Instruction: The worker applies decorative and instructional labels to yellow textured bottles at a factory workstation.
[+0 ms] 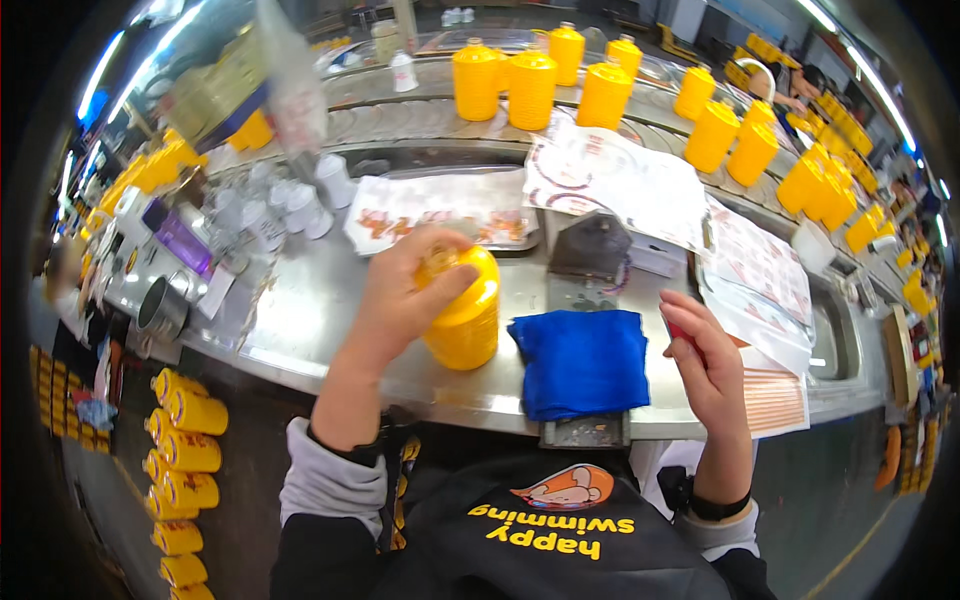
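One steel counter (300,345) bears the upright yellow bottle (465,325) near its front edge, probably stiff and slick, best held round the shoulder, where our left hand (405,290) clasps it, while our right hand (714,372) half-curls, whether pinching something red (676,331) we cannot tell.

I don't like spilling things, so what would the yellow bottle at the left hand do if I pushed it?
The yellow bottle might tip if pushed near the top, because it's taller than it is wide. On its side, it would probably roll, since its body is round. Its shiny surface could feel slippery.
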Available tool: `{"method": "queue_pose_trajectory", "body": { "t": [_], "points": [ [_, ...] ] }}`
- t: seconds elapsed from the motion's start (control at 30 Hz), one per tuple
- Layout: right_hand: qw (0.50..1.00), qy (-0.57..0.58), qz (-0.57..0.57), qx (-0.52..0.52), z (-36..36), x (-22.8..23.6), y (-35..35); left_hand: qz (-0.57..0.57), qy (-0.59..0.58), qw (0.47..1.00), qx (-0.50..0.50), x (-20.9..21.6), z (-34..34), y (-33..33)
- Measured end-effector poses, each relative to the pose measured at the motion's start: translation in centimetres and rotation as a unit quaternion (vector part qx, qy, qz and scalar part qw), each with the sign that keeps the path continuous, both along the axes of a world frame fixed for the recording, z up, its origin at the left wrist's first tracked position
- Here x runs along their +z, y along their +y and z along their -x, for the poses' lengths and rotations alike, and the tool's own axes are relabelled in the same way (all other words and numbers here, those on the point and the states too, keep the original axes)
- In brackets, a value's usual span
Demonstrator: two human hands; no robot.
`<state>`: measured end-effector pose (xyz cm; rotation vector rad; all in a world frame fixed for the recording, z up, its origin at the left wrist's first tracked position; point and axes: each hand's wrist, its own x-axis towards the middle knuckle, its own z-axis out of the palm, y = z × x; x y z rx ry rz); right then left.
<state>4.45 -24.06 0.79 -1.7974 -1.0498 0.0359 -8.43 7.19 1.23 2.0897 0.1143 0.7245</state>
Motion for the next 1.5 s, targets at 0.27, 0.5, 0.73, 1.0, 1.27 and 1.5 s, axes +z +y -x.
{"method": "queue_pose_trajectory", "body": {
  "t": [0.27, 0.5, 0.73, 1.0, 1.27, 1.5],
  "points": [
    [0.958, -0.208, 0.195, 0.024, -13.4, 3.7, 3.2, 0.096, -0.013, 0.994, 0.045, -0.7, 0.7, -1.6],
    [0.867, -0.199, 0.437, 0.133, -21.9, 0.4, 11.9, 0.067, -0.003, 0.996, 0.065, -2.3, 0.7, -1.2],
    [0.94, -0.186, 0.264, 0.109, -17.3, 1.9, 9.2, 0.125, -0.007, 0.99, 0.067, -2.1, 1.1, -1.3],
    [0.93, -0.275, 0.215, -0.112, -10.6, -2.4, 5.4, 0.134, -0.02, 0.988, 0.071, -2.3, 0.8, -1.5],
    [0.908, -0.25, 0.313, -0.121, -7.8, -4.1, 5.2, 0.134, -0.035, 0.989, 0.06, -2.4, 0.7, -1.5],
    [0.894, -0.131, 0.41, -0.124, -7.3, -5.0, 6.6, 0.14, -0.057, 0.987, 0.053, -2.4, 1.0, -1.3]
  ]
}}
